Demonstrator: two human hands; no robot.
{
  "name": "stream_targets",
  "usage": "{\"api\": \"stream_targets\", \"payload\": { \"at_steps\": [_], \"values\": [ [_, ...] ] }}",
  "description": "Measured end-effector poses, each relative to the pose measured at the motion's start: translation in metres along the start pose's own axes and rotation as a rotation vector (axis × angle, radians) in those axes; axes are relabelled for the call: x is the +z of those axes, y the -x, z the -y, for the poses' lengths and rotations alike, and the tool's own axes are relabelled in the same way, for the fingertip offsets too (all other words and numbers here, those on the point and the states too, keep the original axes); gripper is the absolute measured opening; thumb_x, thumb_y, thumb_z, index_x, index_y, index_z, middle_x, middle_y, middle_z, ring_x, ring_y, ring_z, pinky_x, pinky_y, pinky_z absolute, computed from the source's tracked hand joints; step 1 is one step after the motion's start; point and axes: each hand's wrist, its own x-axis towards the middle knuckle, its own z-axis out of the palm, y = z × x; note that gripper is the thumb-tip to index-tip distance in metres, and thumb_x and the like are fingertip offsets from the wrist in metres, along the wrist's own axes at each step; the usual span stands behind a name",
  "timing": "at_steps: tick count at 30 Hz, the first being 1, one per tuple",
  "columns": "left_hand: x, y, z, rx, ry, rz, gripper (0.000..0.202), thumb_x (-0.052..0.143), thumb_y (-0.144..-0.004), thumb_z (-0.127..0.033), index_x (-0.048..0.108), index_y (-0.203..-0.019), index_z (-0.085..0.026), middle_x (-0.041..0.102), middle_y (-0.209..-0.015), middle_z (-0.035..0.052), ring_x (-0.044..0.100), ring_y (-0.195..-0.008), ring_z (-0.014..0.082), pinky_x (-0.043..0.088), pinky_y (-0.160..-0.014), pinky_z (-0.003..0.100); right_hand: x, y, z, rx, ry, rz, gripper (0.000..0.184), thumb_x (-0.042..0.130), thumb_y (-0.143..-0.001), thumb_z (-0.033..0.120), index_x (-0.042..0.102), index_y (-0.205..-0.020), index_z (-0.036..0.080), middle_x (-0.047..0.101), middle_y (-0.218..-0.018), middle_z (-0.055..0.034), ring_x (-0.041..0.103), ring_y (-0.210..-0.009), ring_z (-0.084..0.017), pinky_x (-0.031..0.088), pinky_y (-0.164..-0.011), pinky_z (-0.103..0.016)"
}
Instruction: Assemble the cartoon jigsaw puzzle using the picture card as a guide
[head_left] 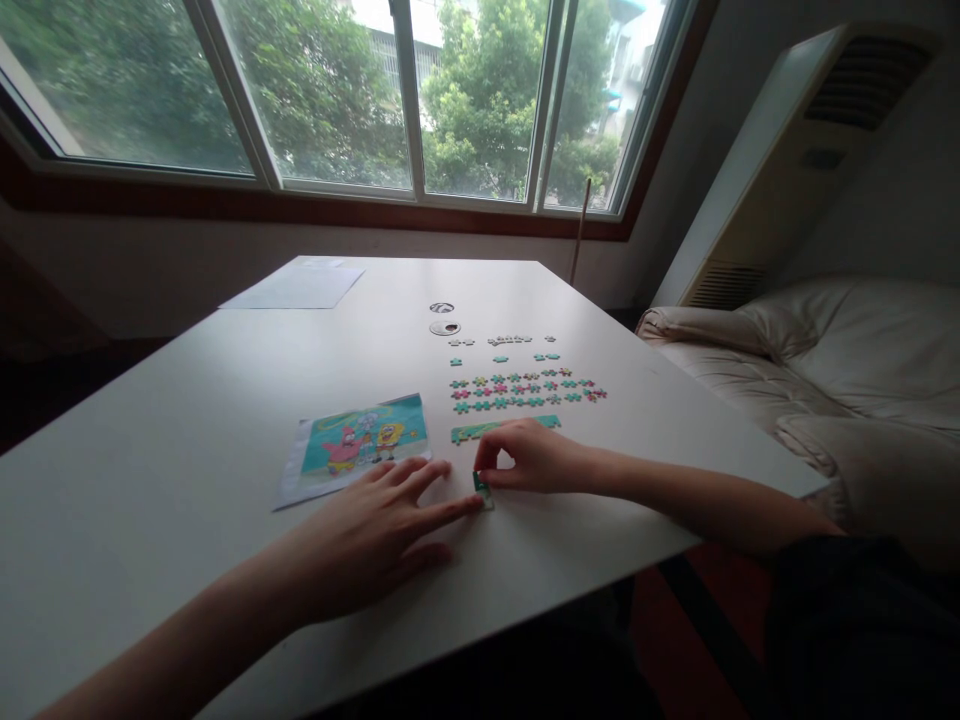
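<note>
My right hand [534,456] pinches a small green jigsaw piece [478,481] between thumb and forefinger, low over the white table. Directly below it lies a paler piece [488,503]; whether the two are joined is too small to tell. With fingers spread, my left hand [379,525] rests on the tabletop, its index fingertip touching these pieces. Just beyond my right hand is a joined strip of green-teal jigsaw pieces [469,434], partly hidden by that hand. Past my left fingers lies a printed picture sheet [360,440] with cartoon figures.
Loose jigsaw pieces [499,390] form several rows on the white table [210,430]. Two round discs [444,328] lie farther back, with paper sheets [296,287] at the far left corner. A cream sofa [750,350] stands to the right, and a window spans the back.
</note>
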Motion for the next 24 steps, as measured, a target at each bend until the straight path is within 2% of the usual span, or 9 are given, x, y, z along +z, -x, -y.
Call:
{"api": "stream_targets", "payload": {
  "at_steps": [4,9,13,16,19,24],
  "values": [
    [0.004,0.001,0.000,-0.002,0.002,-0.019,0.044,0.043,-0.088,-0.048,0.038,-0.131,-0.042,0.051,-0.126,0.0073,0.050,-0.109,0.0309,0.041,-0.090,0.048,-0.001,0.000,0.001,-0.019,0.025,0.001,0.008,0.059,-0.075,0.023,0.064,-0.080,0.018,0.066,-0.075,-0.0010,0.058,-0.072,-0.013,0.039,-0.066,-0.023],
    [0.004,0.001,0.000,-0.005,-0.025,0.012,0.045,0.043,-0.089,-0.047,0.035,-0.133,-0.044,0.050,-0.126,0.0080,0.050,-0.109,0.0326,0.042,-0.088,0.052,0.001,0.000,-0.003,-0.073,0.026,0.020,0.006,0.058,-0.075,0.020,0.064,-0.078,0.018,0.065,-0.074,-0.0010,0.056,-0.071,-0.012,0.040,-0.066,-0.022],
    [0.003,0.000,0.000,-0.003,-0.002,-0.008,0.044,0.045,-0.088,-0.047,0.038,-0.132,-0.042,0.050,-0.126,0.0084,0.050,-0.110,0.0319,0.042,-0.089,0.050,-0.001,0.000,-0.003,-0.086,0.015,0.018,0.007,0.059,-0.075,0.020,0.064,-0.079,0.018,0.064,-0.073,-0.0009,0.056,-0.069,-0.012,0.040,-0.066,-0.022],
    [0.003,0.000,0.000,-0.004,0.010,-0.001,0.044,0.045,-0.088,-0.045,0.040,-0.131,-0.040,0.049,-0.128,0.0080,0.049,-0.112,0.0309,0.042,-0.091,0.048,-0.013,-0.001,-0.004,-0.077,0.007,0.018,0.008,0.058,-0.077,0.020,0.064,-0.079,0.017,0.064,-0.073,-0.0008,0.056,-0.068,-0.011,0.041,-0.067,-0.022],
    [0.001,-0.001,0.000,0.008,0.036,0.002,0.045,0.046,-0.088,-0.044,0.038,-0.132,-0.040,0.048,-0.131,0.0068,0.049,-0.114,0.0311,0.041,-0.092,0.047,-0.035,0.002,-0.008,-0.026,0.030,0.040,0.009,0.056,-0.079,0.022,0.064,-0.081,0.018,0.064,-0.075,-0.0011,0.056,-0.069,-0.011,0.040,-0.066,-0.022],
    [-0.004,-0.004,-0.003,0.034,0.090,0.032,0.046,0.050,-0.086,-0.044,0.041,-0.130,-0.034,0.045,-0.135,0.0052,0.048,-0.115,0.0314,0.041,-0.093,0.047,-0.063,0.019,-0.021,0.052,0.161,0.010,0.011,0.055,-0.080,0.025,0.063,-0.083,0.018,0.064,-0.078,-0.0015,0.054,-0.069,-0.011,0.038,-0.065,-0.023]
  ]
}}
